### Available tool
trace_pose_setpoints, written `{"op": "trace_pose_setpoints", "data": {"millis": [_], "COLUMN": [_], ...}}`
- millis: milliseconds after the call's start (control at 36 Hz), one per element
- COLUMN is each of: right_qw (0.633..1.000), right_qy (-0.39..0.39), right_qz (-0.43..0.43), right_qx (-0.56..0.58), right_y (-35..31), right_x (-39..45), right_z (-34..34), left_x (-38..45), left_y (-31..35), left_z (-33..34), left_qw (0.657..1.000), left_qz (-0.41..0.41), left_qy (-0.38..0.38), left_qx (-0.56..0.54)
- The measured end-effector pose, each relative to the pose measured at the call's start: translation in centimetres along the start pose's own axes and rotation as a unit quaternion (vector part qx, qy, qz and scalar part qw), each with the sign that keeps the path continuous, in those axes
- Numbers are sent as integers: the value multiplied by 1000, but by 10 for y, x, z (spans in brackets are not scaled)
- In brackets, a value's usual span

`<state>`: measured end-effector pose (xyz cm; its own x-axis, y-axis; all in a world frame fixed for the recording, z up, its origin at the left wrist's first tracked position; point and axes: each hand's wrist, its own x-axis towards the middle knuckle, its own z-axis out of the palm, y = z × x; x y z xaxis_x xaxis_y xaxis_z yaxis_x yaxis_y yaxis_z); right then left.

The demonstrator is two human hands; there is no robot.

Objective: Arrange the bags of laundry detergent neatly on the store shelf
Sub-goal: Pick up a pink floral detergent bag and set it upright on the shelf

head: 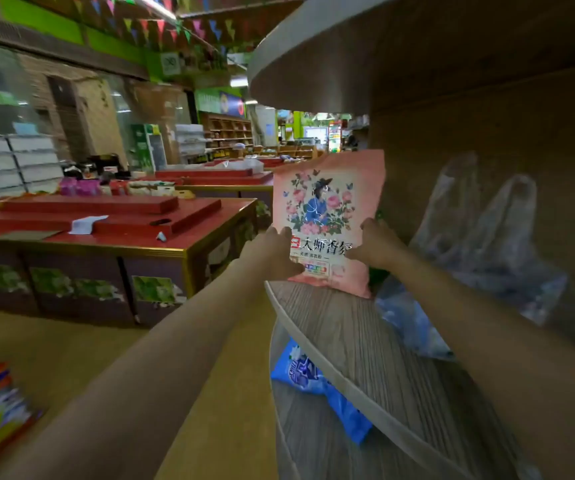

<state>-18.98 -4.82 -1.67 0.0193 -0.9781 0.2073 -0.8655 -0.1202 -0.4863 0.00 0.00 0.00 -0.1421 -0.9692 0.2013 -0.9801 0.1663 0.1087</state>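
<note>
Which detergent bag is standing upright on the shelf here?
The pink floral bag, held by the left hand and right hand on the wooden shelf. The blue bag lies flat on the shelf below.

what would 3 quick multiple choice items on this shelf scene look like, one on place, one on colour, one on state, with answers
1. Where does the pink bag stand?
A. on the red counter
B. on the wooden shelf, at its far end
C. on the floor

2. What colour is the bag on the shelf below?
A. blue
B. green
C. black

3. How is the pink bag held?
A. by one hand at its top
B. by no hand
C. by both hands at its lower sides

Answers:
1 B, its bottom edge rests on the shelf board.
2 A, the blue bag shows under the board.
3 C, the left hand and right hand grip either side.
</note>
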Motion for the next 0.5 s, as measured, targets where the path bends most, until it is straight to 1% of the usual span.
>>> {"op": "trace_pose_setpoints", "data": {"millis": [56,167,250,306,389,444,500], "right_qw": [999,990,977,959,933,915,899], "right_qy": [0,-25,-45,-51,-29,-39,-66], "right_qz": [16,69,77,101,142,153,143], "right_qx": [47,121,194,259,328,372,409], "right_y": [6,20,25,26,35,34,22], "right_x": [5,8,15,22,38,41,36], "right_z": [7,26,40,46,52,50,46], "left_x": [3,7,12,15,19,22,25], "left_y": [-1,-5,-11,-13,-16,-21,-28], "left_z": [5,15,21,21,20,21,24], "left_qw": [1000,999,999,999,998,997,996], "left_qz": [-6,-13,-22,-29,-34,-42,-54], "left_qy": [-7,-32,-32,-30,-27,-25,-24], "left_qx": [-1,-18,-14,-22,-38,-51,-62]}}
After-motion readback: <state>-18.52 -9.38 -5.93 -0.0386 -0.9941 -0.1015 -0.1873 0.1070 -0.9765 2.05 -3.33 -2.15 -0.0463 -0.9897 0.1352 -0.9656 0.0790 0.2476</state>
